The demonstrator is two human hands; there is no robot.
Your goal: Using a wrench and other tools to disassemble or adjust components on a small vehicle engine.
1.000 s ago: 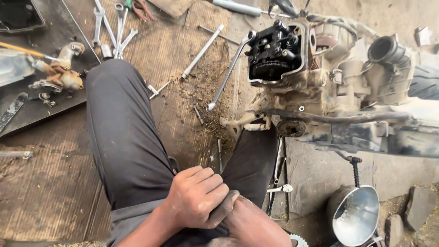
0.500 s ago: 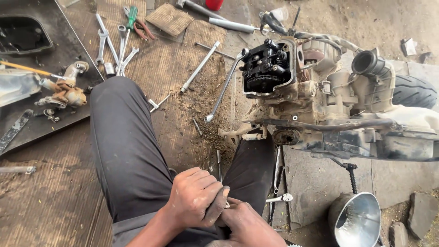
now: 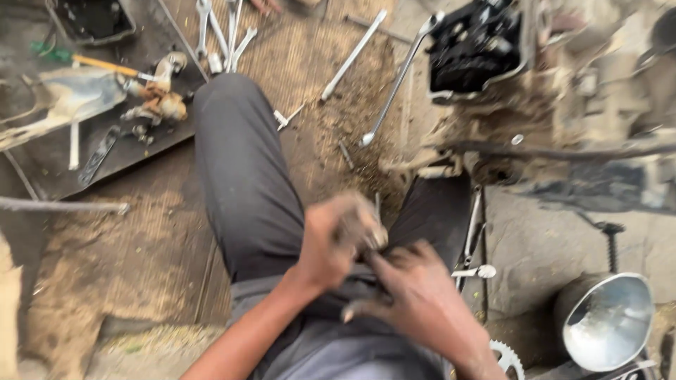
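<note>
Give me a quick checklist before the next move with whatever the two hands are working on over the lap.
1. Left hand closed on a small grimy part: ok, fist wraps it.
2. Right hand at the part: ok, fingertips reach under the left fist.
3. What the part is: cannot tell, motion blur hides it.
4. Long wrenches within sight: ok, lying on the ground beside the engine.
5. Engine top open: ok, dark opening exposed.
6. Chrome headlamp shell away from the hands: ok, on the ground to the right.
</note>
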